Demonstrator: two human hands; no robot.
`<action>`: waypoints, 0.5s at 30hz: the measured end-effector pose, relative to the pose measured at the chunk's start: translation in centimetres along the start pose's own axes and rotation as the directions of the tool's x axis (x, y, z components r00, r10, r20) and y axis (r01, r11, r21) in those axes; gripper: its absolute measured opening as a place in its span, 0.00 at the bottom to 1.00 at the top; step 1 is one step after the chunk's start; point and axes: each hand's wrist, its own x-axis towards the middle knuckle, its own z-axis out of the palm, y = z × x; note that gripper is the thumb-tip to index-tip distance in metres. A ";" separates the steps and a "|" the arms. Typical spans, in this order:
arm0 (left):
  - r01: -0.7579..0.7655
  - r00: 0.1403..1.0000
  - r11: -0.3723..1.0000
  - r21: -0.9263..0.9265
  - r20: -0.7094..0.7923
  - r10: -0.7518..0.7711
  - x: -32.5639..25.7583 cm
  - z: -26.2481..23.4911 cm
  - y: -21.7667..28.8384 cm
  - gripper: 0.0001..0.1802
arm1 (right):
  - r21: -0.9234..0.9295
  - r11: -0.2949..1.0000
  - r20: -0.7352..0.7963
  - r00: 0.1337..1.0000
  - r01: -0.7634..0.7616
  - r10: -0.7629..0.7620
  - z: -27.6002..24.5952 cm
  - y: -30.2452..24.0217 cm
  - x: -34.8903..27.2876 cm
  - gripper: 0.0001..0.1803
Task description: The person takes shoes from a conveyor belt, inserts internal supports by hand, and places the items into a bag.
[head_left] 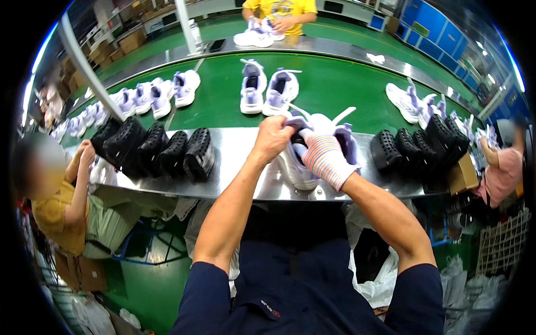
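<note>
My bare left hand (pixel 273 137) grips the top of a white and lilac sneaker (pixel 296 167) that stands on the steel ledge (pixel 234 146) in front of me. My right hand (pixel 324 159), in a striped knit glove, reaches into the shoe's opening and holds it from the right. A second lilac sneaker (pixel 347 142) sits right behind it, partly hidden by my hands. White laces (pixel 340 113) stick up above the shoes.
Black shoe lasts (pixel 162 148) line the ledge on the left, more black lasts (pixel 416 146) on the right. Sneaker pairs (pixel 268 89) ride the green conveyor belt (pixel 335 84). A seated person (pixel 67 206) is at my left, another person (pixel 279 11) across the belt, a third person (pixel 502 170) at my right.
</note>
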 end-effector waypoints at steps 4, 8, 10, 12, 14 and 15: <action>0.134 0.991 0.976 0.171 -0.043 -0.129 -1.9 -0.9 1.5 0.35 | 0.170 0.967 -0.122 0.970 -0.188 0.210 -2.2 0.1 -2.5 0.16; 0.247 0.967 0.919 0.306 -0.011 -0.256 -3.8 0.4 0.8 0.52 | 0.061 0.921 0.362 0.868 -0.386 0.340 -4.6 -0.4 0.1 0.18; 0.326 0.940 0.889 0.320 -0.014 -0.340 -3.5 1.3 1.7 0.51 | 0.016 0.955 0.334 0.902 -0.296 0.274 -3.0 1.1 1.3 0.17; 0.415 0.899 0.849 0.327 -0.004 -0.438 -2.7 1.4 2.0 0.48 | 0.006 0.966 0.367 0.899 -0.257 0.237 -1.9 1.1 2.0 0.14; 0.444 0.882 0.793 0.416 -0.046 -0.470 -2.2 1.6 2.4 0.43 | -0.047 0.972 0.248 0.940 -0.230 0.234 -0.6 0.7 1.7 0.13; 0.445 0.880 0.757 0.478 -0.078 -0.468 -2.1 1.8 2.7 0.40 | -0.059 0.965 0.232 0.937 -0.255 0.262 -0.3 0.4 1.7 0.13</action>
